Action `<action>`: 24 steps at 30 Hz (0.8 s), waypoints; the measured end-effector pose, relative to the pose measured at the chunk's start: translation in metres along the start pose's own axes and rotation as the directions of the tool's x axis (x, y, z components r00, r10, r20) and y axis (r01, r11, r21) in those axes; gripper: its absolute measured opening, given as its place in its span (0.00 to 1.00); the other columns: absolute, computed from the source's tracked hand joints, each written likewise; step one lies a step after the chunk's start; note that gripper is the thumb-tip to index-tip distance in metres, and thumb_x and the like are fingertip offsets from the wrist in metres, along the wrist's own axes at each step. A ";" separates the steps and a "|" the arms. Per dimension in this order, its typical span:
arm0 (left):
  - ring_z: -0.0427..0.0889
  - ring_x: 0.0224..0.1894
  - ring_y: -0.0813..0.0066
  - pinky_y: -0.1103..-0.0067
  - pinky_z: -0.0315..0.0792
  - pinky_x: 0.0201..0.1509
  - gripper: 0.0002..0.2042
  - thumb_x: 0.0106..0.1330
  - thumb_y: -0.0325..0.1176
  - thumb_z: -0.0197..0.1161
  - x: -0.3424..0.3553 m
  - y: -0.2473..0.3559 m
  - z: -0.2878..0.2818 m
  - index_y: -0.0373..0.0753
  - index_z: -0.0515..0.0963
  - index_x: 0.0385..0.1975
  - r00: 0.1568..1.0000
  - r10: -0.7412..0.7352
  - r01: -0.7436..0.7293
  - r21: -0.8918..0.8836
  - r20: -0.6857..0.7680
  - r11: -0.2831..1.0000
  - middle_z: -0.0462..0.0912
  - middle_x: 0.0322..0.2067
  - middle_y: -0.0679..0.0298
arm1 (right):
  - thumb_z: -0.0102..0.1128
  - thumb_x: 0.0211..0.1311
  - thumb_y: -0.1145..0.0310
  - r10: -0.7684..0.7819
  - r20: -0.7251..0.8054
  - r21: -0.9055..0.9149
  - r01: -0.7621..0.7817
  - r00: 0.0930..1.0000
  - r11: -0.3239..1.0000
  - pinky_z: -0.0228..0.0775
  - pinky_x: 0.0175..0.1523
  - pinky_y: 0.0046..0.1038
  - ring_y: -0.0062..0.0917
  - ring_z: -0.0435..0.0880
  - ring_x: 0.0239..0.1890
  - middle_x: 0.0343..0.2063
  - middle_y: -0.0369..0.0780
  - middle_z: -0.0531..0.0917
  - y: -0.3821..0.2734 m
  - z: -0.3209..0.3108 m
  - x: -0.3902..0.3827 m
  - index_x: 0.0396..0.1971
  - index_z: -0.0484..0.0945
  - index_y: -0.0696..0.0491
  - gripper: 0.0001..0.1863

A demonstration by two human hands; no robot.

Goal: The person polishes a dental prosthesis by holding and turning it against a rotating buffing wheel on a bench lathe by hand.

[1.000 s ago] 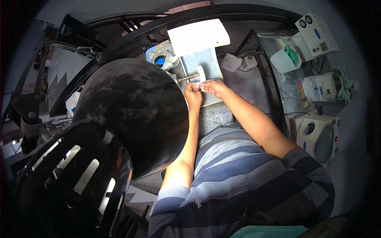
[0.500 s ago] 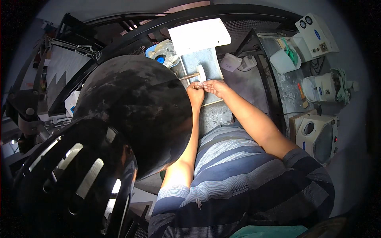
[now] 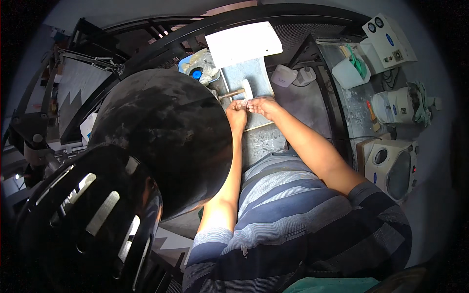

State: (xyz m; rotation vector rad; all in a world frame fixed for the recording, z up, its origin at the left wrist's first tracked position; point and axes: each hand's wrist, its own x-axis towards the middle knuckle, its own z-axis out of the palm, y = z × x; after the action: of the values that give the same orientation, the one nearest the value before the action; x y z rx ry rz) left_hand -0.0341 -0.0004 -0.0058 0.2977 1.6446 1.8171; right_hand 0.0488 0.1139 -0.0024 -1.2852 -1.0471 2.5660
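A white buffing wheel (image 3: 247, 90) sits on the end of a brass-coloured spindle (image 3: 233, 94), which comes in from the left. Just below the wheel, my left hand (image 3: 237, 117) is closed, its fingertips pinched together. My right hand (image 3: 263, 107) meets it from the right, fingers curled and also pinched. Between the two sets of fingertips is something small, too small and too covered by the fingers to name. Beneath the wheel and hands lies a grey tray (image 3: 259, 73) with pale side edges, and a bright white panel (image 3: 244, 44) rises behind it.
A large black lamp shade (image 3: 161, 141) blocks much of the left side. A blue basin (image 3: 184, 64) with crumpled plastic stands behind the spindle. Two whitish jugs (image 3: 284, 75) stand right of the tray. Along the right bench are a white tub (image 3: 351, 74) and a boxy machine (image 3: 390, 168).
My hands stay together below the wheel. The left hand's fingers have shifted slightly, and the whole view has moved a little.
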 end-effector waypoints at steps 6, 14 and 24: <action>0.76 0.26 0.83 0.84 0.70 0.32 0.03 0.59 0.17 0.57 -0.004 0.006 0.005 0.32 0.76 0.29 0.977 0.213 -0.198 0.315 -0.015 0.928 0.81 0.24 0.65 | 0.59 0.58 0.73 -0.018 -0.021 0.019 0.018 1.000 1.000 0.79 0.40 0.25 0.24 0.83 0.30 0.29 0.40 0.83 0.001 -0.004 0.003 0.34 0.80 0.60 0.07; 0.76 0.26 0.83 0.85 0.69 0.32 0.03 0.59 0.17 0.58 -0.008 0.004 0.006 0.32 0.77 0.30 0.980 0.200 -0.194 0.206 -0.011 0.959 0.81 0.24 0.65 | 0.61 0.56 0.73 0.003 -0.042 0.027 -0.002 0.999 1.000 0.79 0.40 0.25 0.24 0.82 0.31 0.29 0.39 0.83 -0.002 -0.004 -0.003 0.33 0.80 0.60 0.07; 0.73 0.21 0.84 0.86 0.66 0.23 0.03 0.58 0.19 0.57 -0.001 -0.001 0.011 0.30 0.77 0.29 0.997 -0.071 0.071 -0.058 -0.006 0.996 0.81 0.24 0.65 | 0.61 0.58 0.70 -0.009 -0.015 -0.004 0.009 1.000 1.000 0.79 0.40 0.24 0.23 0.83 0.32 0.29 0.39 0.83 -0.007 -0.008 -0.006 0.34 0.80 0.59 0.08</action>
State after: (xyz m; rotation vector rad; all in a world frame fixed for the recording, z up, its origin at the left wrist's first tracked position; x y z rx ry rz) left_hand -0.0265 0.0074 -0.0040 0.2041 1.5848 1.8112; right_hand 0.0568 0.1212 0.0029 -1.2963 -1.0532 2.5450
